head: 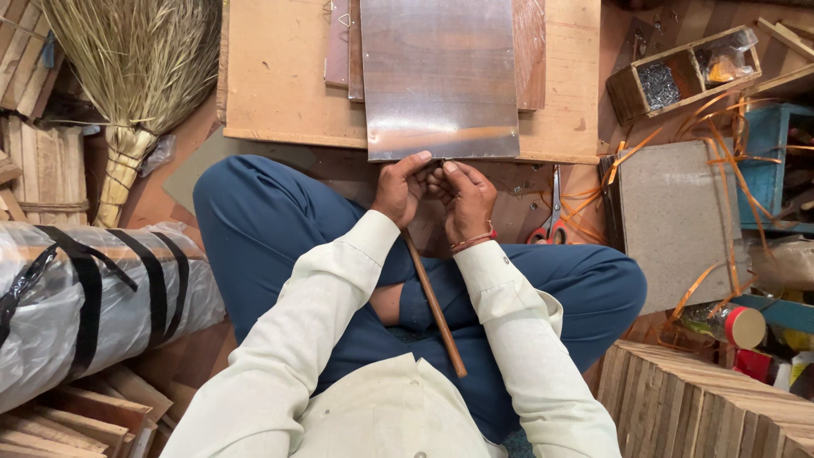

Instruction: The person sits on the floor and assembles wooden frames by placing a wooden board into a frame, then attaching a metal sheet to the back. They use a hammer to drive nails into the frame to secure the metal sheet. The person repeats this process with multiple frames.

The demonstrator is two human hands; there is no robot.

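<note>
The left hand (401, 187) and right hand (464, 197) are meeting at the near edge of a shiny metal sheet (439, 80), fingers curled and fingertips bunched together around something too small to make out; whether they are pinching the sheet's edge itself I cannot tell. The left thumb is touching the sheet's lower rim. A thin wooden stick (434, 305) is running down from under the left hand across the lap, though whether that hand is gripping it is hidden.

Going from the left: a straw broom (140, 76) is lying head-up beside stacked wooden slats (34, 161), and below it a plastic-wrapped bundle bound with black tape (85, 297) is resting on the floor. In the middle, the sheet is lying on dark wooden panels atop a pale wooden board (271, 76), just beyond the person's crossed legs in blue trousers (263, 220). To the right of the hands, red-handled scissors (553, 222) are lying on the floor, near a grey slab (674, 220) with orange strips (729, 144) trailing over it. Above that, a small wooden box of nails (661, 85) is sitting, and at the lower right a red-capped roll (739, 326) is lying by a block of wooden pieces (704, 407).
</note>
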